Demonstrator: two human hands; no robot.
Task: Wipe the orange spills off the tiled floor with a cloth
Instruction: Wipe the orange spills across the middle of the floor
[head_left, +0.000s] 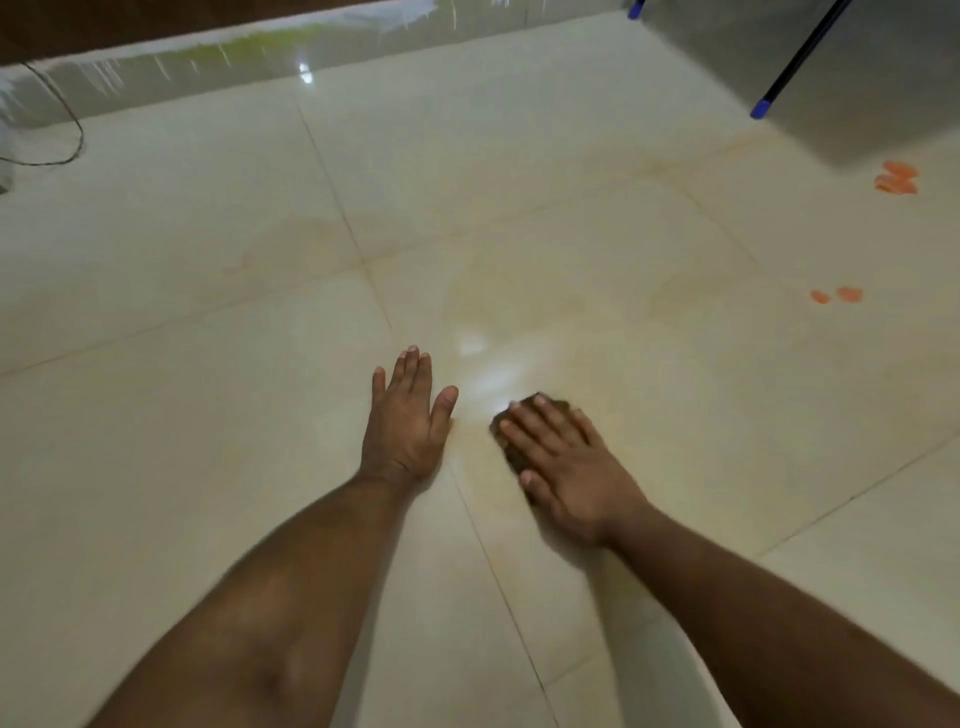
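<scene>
Item: tiled floor (208, 415), glossy cream, thin grout lines, a bright light reflection at centre.

Item: left hand (405, 421) — flat on the tile just below centre, fingers straight and close together, thumb out toward 3 o'clock; holds nothing and looks to be bracing the body.

Item: right hand (561, 457) — just beside the left at its 3 o'clock, apart from it. Fingers spread and laid flat, pressing down on the cloth.

Item: cloth (511, 449), dark brown, mostly hidden under the right palm; only its edges show at 9 and 12 o'clock of the hand.

Item: orange spills. A pair of small spots (837, 294) at 2 o'clock from the cloth, well apart from it; a larger patch (896, 177) beyond them, near a grey cabinet (857, 78). A faint orange film (649, 218) arcs across the tiles between.

Item: blue-tipped pole (800, 57), leaning at the cabinet. Thin cable (72, 140) at 10 o'clock, near the wall.

Risks, judged:
- The film suggests pigment thins and spreads rather than lifting; a loaded cloth may smear the fresh spots wider.
- Reaching toward 2 o'clock shifts weight onto the left palm — on wet gloss it could slide.
- With only flat pressure on it, the cloth could slip out from under the palm mid-stroke.
</scene>
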